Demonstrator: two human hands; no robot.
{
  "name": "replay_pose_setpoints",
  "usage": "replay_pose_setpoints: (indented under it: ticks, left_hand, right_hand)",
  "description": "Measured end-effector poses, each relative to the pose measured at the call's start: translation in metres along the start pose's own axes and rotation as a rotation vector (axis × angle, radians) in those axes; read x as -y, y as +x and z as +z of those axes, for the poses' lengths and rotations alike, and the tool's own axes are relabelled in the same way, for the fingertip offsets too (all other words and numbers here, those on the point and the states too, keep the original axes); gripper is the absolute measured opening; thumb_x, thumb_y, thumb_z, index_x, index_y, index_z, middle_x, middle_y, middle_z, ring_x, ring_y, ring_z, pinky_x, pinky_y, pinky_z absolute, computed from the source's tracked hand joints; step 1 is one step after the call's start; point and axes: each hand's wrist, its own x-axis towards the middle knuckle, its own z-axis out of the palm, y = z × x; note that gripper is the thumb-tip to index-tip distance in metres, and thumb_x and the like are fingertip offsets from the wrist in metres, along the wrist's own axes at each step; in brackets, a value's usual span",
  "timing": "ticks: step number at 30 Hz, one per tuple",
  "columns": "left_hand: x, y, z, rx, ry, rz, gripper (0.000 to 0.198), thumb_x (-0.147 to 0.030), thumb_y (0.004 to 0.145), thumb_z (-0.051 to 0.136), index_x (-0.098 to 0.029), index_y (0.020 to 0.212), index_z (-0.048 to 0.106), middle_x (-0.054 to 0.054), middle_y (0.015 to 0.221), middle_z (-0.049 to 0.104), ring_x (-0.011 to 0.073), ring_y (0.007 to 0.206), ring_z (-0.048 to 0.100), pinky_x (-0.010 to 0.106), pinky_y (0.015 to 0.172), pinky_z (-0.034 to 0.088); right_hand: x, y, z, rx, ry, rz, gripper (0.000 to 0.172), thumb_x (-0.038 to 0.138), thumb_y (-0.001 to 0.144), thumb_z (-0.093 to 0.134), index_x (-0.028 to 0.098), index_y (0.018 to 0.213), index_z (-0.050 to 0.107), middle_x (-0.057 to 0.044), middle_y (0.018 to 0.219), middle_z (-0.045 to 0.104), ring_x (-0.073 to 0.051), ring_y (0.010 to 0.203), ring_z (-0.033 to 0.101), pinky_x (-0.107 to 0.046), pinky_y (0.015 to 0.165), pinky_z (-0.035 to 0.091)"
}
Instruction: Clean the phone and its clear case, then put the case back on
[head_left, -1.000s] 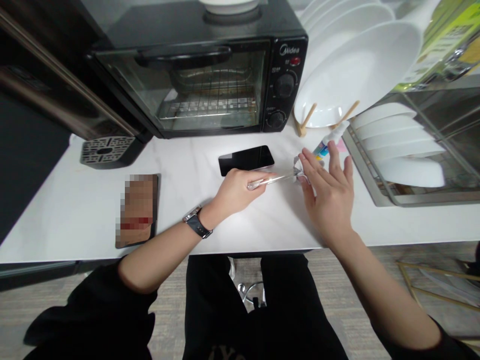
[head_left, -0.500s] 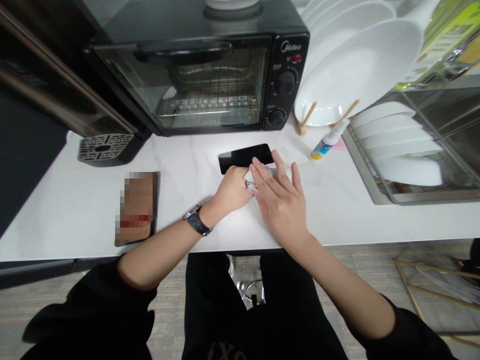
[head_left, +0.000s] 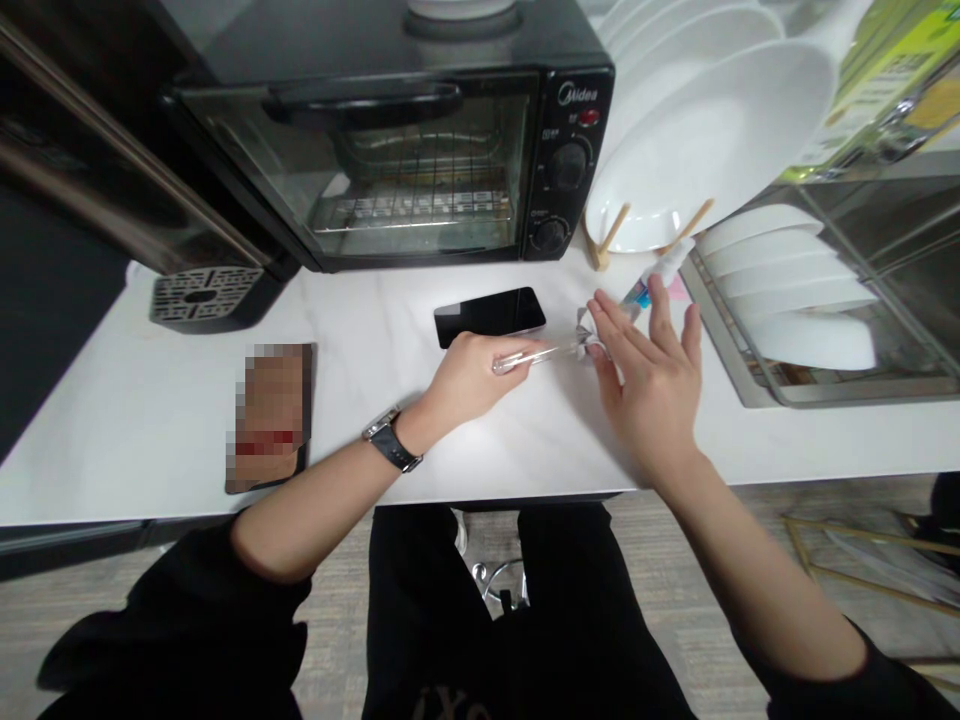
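My left hand, with a watch on its wrist, is closed around a clear phone case seen nearly edge-on. Its right end reaches toward a crumpled white tissue. That tissue is pinched between the thumb and fingers of my right hand, whose outer fingers are spread. A black phone lies screen up on the counter just beyond my left hand. Behind my right fingertips stands a small spray bottle, partly covered by them.
A black toaster oven stands at the back of the white counter. Plates lean in a wooden rack to its right, beside a metal basin with stacked bowls. A dark flat object with a blurred surface lies left.
My right hand has moved right with the tissue, away from my left hand, uncovering the clear phone case. My left hand has stayed nearly in place.
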Motion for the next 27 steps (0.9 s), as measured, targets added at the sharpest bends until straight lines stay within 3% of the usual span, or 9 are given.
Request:
replay_pose_setpoints:
  ticks: [8,11,14,16,21,27]
  left_hand:
    - [0.002,-0.001,0.001,-0.019,0.000,0.012,0.029,-0.019,0.095,0.063,-0.023,0.111,0.087,0.000,0.108,0.087,0.0138,0.082,0.079,0.023,0.069,0.050]
    - [0.000,0.001,0.001,-0.031,0.027,0.032,0.024,-0.017,0.095,0.062,-0.020,0.097,0.086,-0.001,0.090,0.085,0.0102,0.069,0.070,0.022,0.064,0.044]
    - [-0.002,0.002,0.000,-0.033,0.098,0.019,0.023,-0.011,0.086,0.063,-0.016,0.064,0.067,-0.005,0.055,0.061,0.0070,0.052,0.048,0.024,0.054,0.031]
    - [-0.001,0.003,-0.002,-0.041,0.120,-0.011,0.030,-0.005,0.076,0.063,-0.018,0.053,0.048,-0.006,0.048,0.046,0.0069,0.049,0.039,0.026,0.052,0.026]
    - [0.004,0.002,-0.001,-0.076,0.073,-0.036,0.031,0.000,0.070,0.056,-0.021,0.055,0.039,-0.003,0.050,0.048,0.0092,0.049,0.038,0.027,0.051,0.027]
    - [0.003,0.003,-0.001,-0.066,0.078,-0.006,0.031,-0.002,0.073,0.060,-0.019,0.053,0.043,-0.004,0.049,0.046,0.0082,0.049,0.041,0.026,0.052,0.028]
  right_hand:
    - [0.002,0.000,0.003,-0.014,0.023,0.023,0.046,0.022,0.110,0.056,0.024,0.155,0.059,-0.006,0.157,0.067,-0.037,0.164,0.040,-0.072,0.131,0.033]
    - [0.016,0.003,0.005,-0.028,0.052,-0.021,0.043,0.021,0.110,0.055,0.020,0.152,0.061,-0.006,0.154,0.069,-0.036,0.163,0.041,-0.069,0.132,0.035]
    - [0.037,0.004,0.010,-0.029,0.108,-0.087,0.041,0.019,0.110,0.055,0.019,0.150,0.062,-0.006,0.155,0.069,-0.033,0.163,0.041,-0.066,0.134,0.033]
    - [0.053,0.003,0.015,-0.019,0.135,-0.134,0.042,0.018,0.110,0.054,0.017,0.151,0.061,-0.006,0.157,0.066,-0.032,0.164,0.041,-0.062,0.136,0.033]
    - [0.074,0.004,0.024,-0.023,0.129,-0.138,0.045,0.017,0.109,0.054,0.015,0.154,0.058,-0.005,0.161,0.063,-0.030,0.165,0.039,-0.058,0.138,0.030]
    - [0.064,0.004,0.019,-0.008,0.127,-0.144,0.050,0.018,0.109,0.057,0.023,0.159,0.054,0.000,0.162,0.062,-0.029,0.168,0.033,-0.062,0.139,0.025]
